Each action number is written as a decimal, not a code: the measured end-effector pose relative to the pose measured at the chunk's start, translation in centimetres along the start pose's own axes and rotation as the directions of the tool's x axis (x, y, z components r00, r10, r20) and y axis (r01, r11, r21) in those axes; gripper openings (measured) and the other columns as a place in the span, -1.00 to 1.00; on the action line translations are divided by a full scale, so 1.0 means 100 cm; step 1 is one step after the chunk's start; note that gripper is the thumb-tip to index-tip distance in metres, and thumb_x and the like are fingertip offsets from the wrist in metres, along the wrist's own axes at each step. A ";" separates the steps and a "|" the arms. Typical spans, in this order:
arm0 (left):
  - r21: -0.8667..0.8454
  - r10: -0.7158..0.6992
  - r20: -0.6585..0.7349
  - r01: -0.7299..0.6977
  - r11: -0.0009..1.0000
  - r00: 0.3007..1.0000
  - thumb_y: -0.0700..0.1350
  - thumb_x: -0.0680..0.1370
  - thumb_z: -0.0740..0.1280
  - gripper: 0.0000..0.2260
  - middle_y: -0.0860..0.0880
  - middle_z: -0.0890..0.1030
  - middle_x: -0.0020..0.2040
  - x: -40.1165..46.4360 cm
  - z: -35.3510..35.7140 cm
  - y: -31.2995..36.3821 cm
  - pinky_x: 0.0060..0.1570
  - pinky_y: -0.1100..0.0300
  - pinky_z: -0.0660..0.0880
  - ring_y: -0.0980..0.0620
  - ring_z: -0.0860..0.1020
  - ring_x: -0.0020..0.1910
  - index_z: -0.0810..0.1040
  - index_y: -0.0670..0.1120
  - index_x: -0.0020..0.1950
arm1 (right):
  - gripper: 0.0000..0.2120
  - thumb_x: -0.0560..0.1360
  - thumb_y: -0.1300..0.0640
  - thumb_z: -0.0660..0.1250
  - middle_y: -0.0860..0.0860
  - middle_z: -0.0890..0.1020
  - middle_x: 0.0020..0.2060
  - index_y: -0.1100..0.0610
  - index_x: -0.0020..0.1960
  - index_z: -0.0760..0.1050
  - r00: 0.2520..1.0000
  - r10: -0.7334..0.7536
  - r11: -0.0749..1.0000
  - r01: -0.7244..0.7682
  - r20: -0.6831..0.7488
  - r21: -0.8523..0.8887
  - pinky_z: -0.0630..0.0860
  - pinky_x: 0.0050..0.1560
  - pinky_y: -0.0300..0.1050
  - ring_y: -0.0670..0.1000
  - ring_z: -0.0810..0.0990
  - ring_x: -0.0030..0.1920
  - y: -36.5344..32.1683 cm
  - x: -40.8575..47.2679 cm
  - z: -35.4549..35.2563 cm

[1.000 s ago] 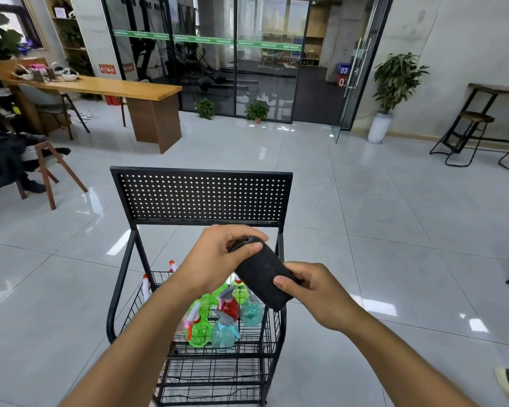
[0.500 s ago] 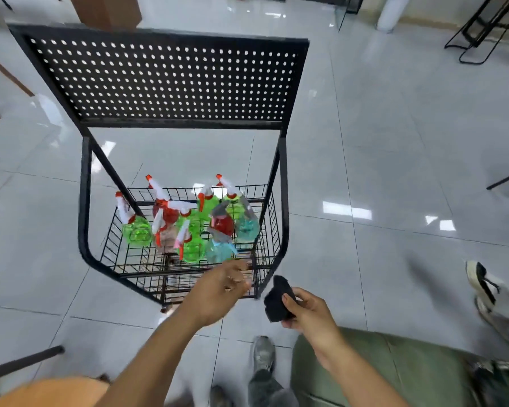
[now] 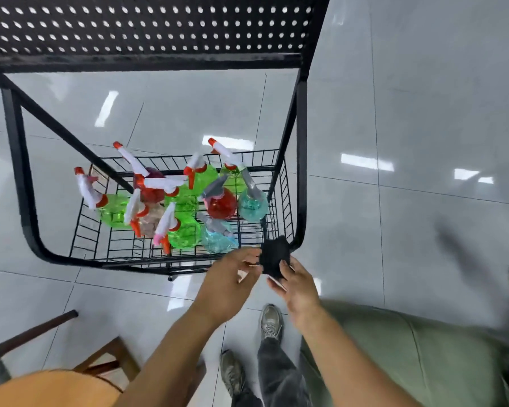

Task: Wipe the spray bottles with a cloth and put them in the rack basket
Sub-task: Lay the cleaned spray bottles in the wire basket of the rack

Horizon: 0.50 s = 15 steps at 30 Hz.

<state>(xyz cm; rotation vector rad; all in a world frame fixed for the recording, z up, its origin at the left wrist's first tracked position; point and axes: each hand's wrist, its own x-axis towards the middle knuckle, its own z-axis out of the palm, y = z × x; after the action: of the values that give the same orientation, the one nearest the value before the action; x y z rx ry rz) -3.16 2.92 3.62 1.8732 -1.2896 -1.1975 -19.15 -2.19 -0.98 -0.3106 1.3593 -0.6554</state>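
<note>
Two hands low: my right hand (image 3: pixel 299 284) pinches the black cloth (image 3: pixel 274 257); left hand (image 3: pixel 228 284) loose, empty. Spray bottles (image 3: pixel 185 201) ahead in the rack basket (image 3: pixel 171 255). Next, probably grab one to wipe.

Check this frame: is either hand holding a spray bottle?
No. The right hand pinches only the black cloth, the left hand holds nothing, and the spray bottles all stand in the basket.

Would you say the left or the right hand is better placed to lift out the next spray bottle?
Probably left: the left hand is free beside the wire basket, while the right hand holds the black cloth.
</note>
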 end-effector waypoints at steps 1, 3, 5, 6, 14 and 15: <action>0.016 0.020 0.004 -0.020 1.000 1.000 -0.08 0.68 0.40 -0.74 0.16 0.68 0.16 0.008 0.006 0.000 0.02 0.25 0.58 0.29 0.62 0.02 0.61 0.11 0.36 | -0.81 0.71 0.24 0.28 0.19 0.70 0.12 0.14 0.29 0.56 0.999 0.018 1.000 -0.018 -0.034 0.004 0.64 0.05 0.00 0.19 0.69 0.11 0.004 0.007 -0.004; 0.060 0.054 -0.010 -0.054 0.997 0.998 -0.11 0.68 0.40 -0.65 0.13 0.65 0.25 0.021 0.019 0.001 0.18 0.20 0.58 0.29 0.60 0.10 0.58 0.08 0.47 | -0.85 0.71 0.20 0.30 0.17 0.72 0.09 0.13 0.25 0.56 0.997 0.039 0.999 -0.041 -0.073 -0.026 0.65 0.05 0.00 0.14 0.71 0.08 0.009 0.018 -0.013; 0.170 0.079 -0.055 -0.069 0.983 0.995 -0.16 0.66 0.41 -0.55 0.05 0.62 0.36 0.034 0.030 0.003 0.32 0.15 0.52 0.11 0.57 0.27 0.53 0.04 0.55 | -0.95 0.70 0.15 0.33 0.14 0.73 0.05 0.05 0.12 0.57 0.995 -0.001 0.988 -0.015 -0.104 -0.156 0.64 0.02 0.01 0.08 0.73 0.01 0.012 0.024 -0.021; 0.230 0.084 -0.068 -0.066 0.971 0.994 -0.18 0.65 0.42 -0.53 0.01 0.61 0.38 0.040 0.034 0.003 0.34 0.11 0.49 0.01 0.53 0.33 0.52 0.03 0.56 | -0.96 0.68 0.12 0.37 0.12 0.74 0.01 0.00 0.04 0.55 0.985 -0.110 0.950 0.064 -0.135 -0.306 0.64 0.00 0.02 0.04 0.74 -0.05 0.014 0.024 -0.026; 0.454 0.136 -0.042 -0.103 0.885 0.990 -0.24 0.52 0.52 -0.61 -0.01 0.71 0.21 0.063 0.048 -0.014 0.06 -0.06 0.65 -0.16 0.64 0.18 0.68 -0.05 0.35 | -0.77 0.68 0.00 0.32 -0.20 0.65 0.27 -0.06 0.30 0.62 0.414 -0.751 -0.131 0.669 0.514 -0.732 0.70 -0.16 -0.13 -0.11 0.73 -0.10 0.004 0.013 -0.045; 0.451 0.130 -0.052 -0.093 0.888 0.990 -0.22 0.54 0.50 -0.65 0.01 0.71 0.16 0.063 0.049 -0.017 -0.02 -0.04 0.66 -0.14 0.65 0.13 0.68 -0.03 0.32 | -0.70 0.66 0.05 0.37 -0.16 0.64 0.34 -0.04 0.37 0.61 0.381 -0.743 -0.223 0.634 0.550 -0.740 0.70 -0.19 -0.13 -0.07 0.74 -0.13 0.004 0.019 -0.043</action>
<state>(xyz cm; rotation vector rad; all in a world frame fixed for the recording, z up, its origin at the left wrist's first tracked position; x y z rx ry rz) -6.01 -2.13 -2.16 2.0991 -1.7130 -0.7970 -23.05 -2.36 -3.60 -2.2932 1.4257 -0.7087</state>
